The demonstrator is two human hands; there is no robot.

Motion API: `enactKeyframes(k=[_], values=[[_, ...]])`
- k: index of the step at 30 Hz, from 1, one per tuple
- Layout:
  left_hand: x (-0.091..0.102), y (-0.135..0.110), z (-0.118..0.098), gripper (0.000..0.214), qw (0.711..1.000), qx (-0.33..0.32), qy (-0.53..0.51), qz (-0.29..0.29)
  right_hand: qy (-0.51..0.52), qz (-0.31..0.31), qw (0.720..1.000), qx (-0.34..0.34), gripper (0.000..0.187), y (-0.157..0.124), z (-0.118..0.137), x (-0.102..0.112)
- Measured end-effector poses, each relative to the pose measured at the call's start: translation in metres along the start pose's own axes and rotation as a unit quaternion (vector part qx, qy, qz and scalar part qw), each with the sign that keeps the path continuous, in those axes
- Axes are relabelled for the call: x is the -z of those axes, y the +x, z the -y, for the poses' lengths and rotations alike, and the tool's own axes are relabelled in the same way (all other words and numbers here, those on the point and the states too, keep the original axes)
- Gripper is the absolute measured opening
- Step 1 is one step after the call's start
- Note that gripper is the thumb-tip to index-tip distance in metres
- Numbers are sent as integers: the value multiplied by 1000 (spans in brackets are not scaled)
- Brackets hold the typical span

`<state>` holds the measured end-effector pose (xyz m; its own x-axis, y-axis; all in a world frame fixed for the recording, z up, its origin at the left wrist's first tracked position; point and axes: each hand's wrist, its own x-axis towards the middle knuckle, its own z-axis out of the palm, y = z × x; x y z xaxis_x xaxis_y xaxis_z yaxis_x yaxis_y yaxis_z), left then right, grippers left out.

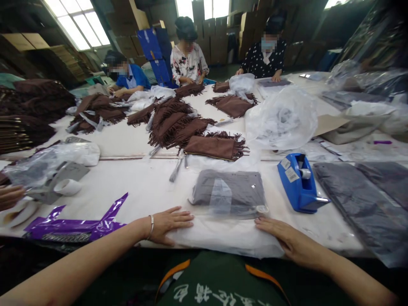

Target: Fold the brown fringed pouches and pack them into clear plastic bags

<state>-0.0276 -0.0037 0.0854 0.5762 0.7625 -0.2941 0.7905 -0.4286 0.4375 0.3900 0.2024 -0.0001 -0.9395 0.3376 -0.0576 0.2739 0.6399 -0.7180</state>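
Observation:
A folded grey garment (230,192) lies inside a clear plastic bag (223,236) at the table's near edge. My left hand (168,224) rests flat on the bag's open end, fingers stretched out towards the right. My right hand (283,238) lies flat on the same end of the bag, fingers pointing left, just below the garment's right corner. Neither hand holds anything. A bracelet sits on my left wrist.
A blue tape dispenser (299,182) stands right of the garment. Bagged grey garments (366,204) lie at the right, purple strips (76,225) and a tape roll (67,187) at the left. Brown fringed pieces (191,127) cover the middle. Three people work at the far side.

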Motion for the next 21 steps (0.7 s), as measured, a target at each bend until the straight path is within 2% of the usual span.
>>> enactKeyframes(k=[3, 6, 8, 10, 11, 13, 14, 18, 21], values=[[-13, 1, 14, 65, 999, 19, -23, -34, -28, 6, 1000, -2, 57, -2, -5, -2], [-35, 12, 22, 39, 985, 66, -62, -147, -3, -55, 999, -1, 47, 1, -8, -16], [-49, 22, 20, 32, 948, 160, -83, -261, 31, -151, 988, -30, 36, 2, -15, -35], [-59, 33, 14, 39, 883, 296, -62, -360, 54, -261, 959, -95, 36, 2, -21, -57], [-63, 38, 11, 43, 849, 353, -39, -390, 56, -305, 941, -138, 39, 3, -22, -66], [-69, 48, 6, 45, 806, 422, 7, -415, 35, -355, 908, -220, 44, 6, -17, -79], [-70, 52, 6, 44, 797, 437, 24, -416, 18, -362, 897, -254, 45, 8, -12, -82], [-66, 63, 12, 35, 789, 468, 71, -391, -61, -311, 888, -332, 43, 20, 11, -69], [-48, 65, 16, 25, 795, 476, 98, -364, -122, -266, 891, -348, 40, 27, 20, -55]])
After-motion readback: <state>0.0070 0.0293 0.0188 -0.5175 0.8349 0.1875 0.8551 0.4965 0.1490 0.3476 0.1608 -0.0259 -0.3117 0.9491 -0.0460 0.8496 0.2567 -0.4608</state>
